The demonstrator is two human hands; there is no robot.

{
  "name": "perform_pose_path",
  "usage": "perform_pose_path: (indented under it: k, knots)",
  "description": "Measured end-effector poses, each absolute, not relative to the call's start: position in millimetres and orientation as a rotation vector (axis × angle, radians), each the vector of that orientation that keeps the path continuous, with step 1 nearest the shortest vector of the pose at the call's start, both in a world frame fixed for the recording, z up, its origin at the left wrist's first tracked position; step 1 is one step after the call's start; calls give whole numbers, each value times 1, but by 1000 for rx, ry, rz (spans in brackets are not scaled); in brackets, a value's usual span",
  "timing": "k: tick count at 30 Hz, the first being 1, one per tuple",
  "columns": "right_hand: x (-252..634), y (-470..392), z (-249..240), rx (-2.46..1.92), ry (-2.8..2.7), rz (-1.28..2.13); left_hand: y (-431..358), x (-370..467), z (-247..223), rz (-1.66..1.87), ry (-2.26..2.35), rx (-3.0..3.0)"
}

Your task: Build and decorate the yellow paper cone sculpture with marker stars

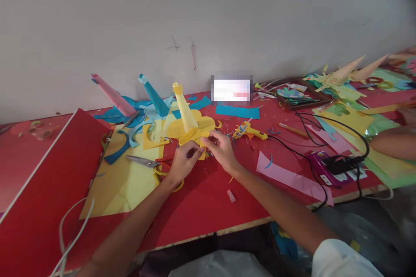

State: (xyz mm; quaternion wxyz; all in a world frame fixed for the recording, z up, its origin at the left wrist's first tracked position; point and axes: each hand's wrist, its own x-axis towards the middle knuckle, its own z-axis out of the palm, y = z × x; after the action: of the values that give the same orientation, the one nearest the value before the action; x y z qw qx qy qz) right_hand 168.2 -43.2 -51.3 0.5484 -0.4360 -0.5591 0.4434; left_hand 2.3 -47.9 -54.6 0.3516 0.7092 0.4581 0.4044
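My left hand (186, 160) and my right hand (221, 149) meet over the table, fingers pinched on a small yellow paper piece (203, 142). Just behind them stands a pale yellow paper cone (185, 112) on a yellow flower-shaped paper base (208, 122). Scissors (143, 161) with red and yellow handles lie beside my left hand, partly covered by it. To the right of my right hand rests a yellow glue gun (251, 130) among coloured scraps. A pink paper cone (113, 97) and a blue paper cone (154, 96) stand farther left.
A pink paper strip (292, 177) and a purple power strip (331, 171) with black cables lie right. A red panel (48, 190) bounds the left side. At far right shows another person's arm (393, 143). A wooden tray (300, 103) sits near the white wall (260, 26).
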Motion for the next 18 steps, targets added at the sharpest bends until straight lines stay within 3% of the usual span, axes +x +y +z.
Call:
perform_pose_path:
  k: [18]
  knots:
    - [180, -42, -42, -1075, -1173, 854, -50, 5, -51, 925, 1135, 1997]
